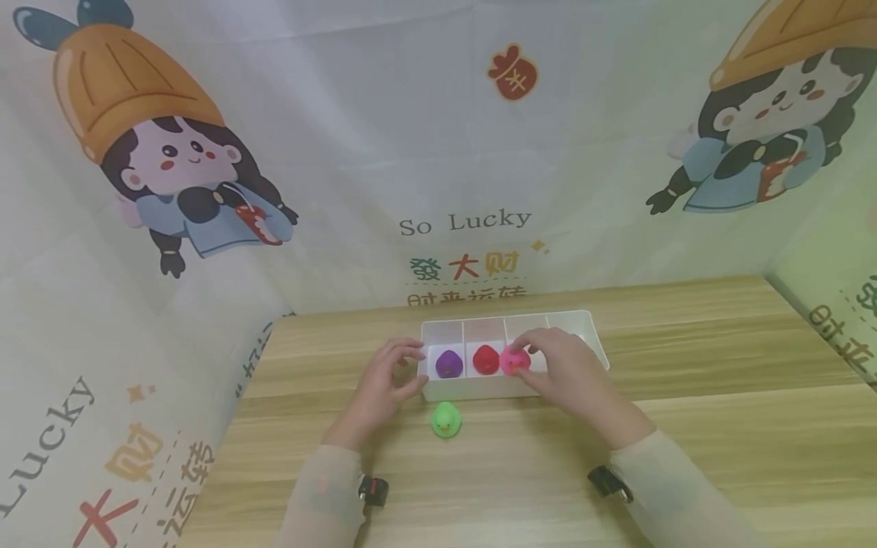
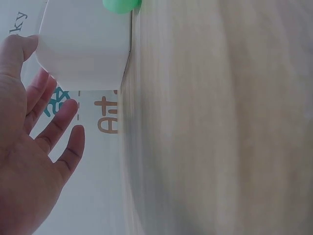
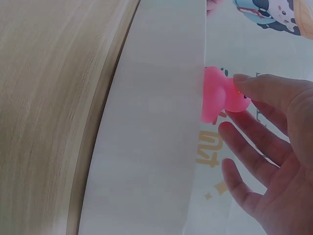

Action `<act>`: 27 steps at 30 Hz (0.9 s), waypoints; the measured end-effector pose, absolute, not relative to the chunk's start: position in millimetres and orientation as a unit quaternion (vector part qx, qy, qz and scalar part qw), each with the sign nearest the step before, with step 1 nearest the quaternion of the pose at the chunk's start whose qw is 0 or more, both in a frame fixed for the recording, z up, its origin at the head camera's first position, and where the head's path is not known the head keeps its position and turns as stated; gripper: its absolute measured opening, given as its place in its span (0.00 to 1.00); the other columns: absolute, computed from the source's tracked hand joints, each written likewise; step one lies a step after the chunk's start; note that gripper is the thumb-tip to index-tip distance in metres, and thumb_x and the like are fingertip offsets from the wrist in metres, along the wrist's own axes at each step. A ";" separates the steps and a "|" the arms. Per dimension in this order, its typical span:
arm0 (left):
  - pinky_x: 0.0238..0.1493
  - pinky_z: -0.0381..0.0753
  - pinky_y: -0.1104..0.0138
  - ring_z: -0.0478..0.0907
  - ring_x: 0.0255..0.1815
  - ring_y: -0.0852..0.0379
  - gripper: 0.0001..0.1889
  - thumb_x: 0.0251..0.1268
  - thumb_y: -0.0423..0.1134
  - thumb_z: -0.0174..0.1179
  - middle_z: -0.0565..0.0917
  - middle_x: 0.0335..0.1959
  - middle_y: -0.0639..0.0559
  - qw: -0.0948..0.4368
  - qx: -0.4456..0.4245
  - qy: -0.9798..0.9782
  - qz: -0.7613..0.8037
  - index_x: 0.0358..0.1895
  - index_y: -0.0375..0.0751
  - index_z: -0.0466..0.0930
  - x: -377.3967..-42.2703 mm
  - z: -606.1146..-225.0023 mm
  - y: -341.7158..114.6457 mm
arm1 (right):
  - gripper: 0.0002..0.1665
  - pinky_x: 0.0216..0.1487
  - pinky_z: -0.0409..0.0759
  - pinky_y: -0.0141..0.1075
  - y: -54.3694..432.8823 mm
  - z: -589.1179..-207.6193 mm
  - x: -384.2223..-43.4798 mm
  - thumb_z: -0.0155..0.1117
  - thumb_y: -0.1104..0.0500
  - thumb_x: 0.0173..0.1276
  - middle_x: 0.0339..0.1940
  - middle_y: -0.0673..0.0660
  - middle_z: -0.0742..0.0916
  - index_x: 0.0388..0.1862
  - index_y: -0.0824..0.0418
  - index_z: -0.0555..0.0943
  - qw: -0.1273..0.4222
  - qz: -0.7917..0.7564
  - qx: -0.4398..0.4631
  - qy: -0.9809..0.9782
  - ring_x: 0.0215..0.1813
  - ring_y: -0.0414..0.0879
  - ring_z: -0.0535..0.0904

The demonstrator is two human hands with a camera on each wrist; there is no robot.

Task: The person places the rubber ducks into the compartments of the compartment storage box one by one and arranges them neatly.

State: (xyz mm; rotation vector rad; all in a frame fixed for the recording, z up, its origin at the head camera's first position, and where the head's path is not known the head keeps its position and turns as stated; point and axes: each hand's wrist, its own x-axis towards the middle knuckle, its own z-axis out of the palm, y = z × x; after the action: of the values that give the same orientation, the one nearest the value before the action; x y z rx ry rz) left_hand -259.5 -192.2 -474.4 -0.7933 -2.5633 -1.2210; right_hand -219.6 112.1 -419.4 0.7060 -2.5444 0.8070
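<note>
A white divided tray (image 1: 479,389) stands on the table. My right hand (image 1: 565,371) pinches a pink toy duck (image 3: 215,95) by its head between thumb and fingers, with the duck at the tray's front rim in the right wrist view. A red toy duck (image 1: 486,360) sits in the second compartment from the left, and a purple toy duck (image 1: 448,364) in the leftmost one. My left hand (image 2: 29,137) is at the tray's left end, thumb tip at the rim and the other fingers loosely spread by the end wall.
A green toy duck (image 1: 446,420) rests on the wooden table (image 1: 493,479) in front of the tray. Behind the table hangs a printed cloth (image 1: 370,152) with cartoon figures and lettering; it also runs along both sides.
</note>
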 end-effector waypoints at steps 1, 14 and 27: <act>0.47 0.71 0.57 0.69 0.46 0.52 0.17 0.52 0.44 0.62 0.67 0.55 0.58 0.095 -0.268 -0.865 -0.413 0.45 0.46 0.72 -259.3 -474.1 -191.8 | 0.15 0.39 0.72 0.35 112.5 -419.7 -220.2 0.70 0.50 0.49 0.35 0.42 0.81 0.36 0.49 0.78 0.189 0.286 0.249 -0.906 0.38 0.43 0.75; 0.48 0.71 0.59 0.69 0.47 0.54 0.17 0.51 0.43 0.63 0.67 0.55 0.59 0.090 -0.260 -0.867 -0.415 0.45 0.47 0.72 -258.5 -471.2 -189.9 | 0.16 0.39 0.72 0.37 119.9 -422.8 -229.0 0.70 0.51 0.49 0.35 0.45 0.80 0.37 0.50 0.78 0.200 0.287 0.232 -0.908 0.38 0.45 0.74; 0.48 0.71 0.59 0.69 0.47 0.56 0.17 0.51 0.43 0.63 0.68 0.55 0.58 0.097 -0.256 -0.871 -0.408 0.45 0.46 0.72 -257.4 -472.9 -191.5 | 0.15 0.39 0.71 0.38 124.7 -425.5 -234.4 0.70 0.52 0.49 0.33 0.47 0.81 0.36 0.52 0.78 0.198 0.290 0.233 -0.907 0.37 0.47 0.74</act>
State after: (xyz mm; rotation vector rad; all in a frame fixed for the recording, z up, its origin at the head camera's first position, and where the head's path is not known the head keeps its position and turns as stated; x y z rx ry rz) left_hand -257.4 -191.5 -472.9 -0.7586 -2.5805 -1.2073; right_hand -234.4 124.7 -425.5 0.6511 -2.5382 0.8122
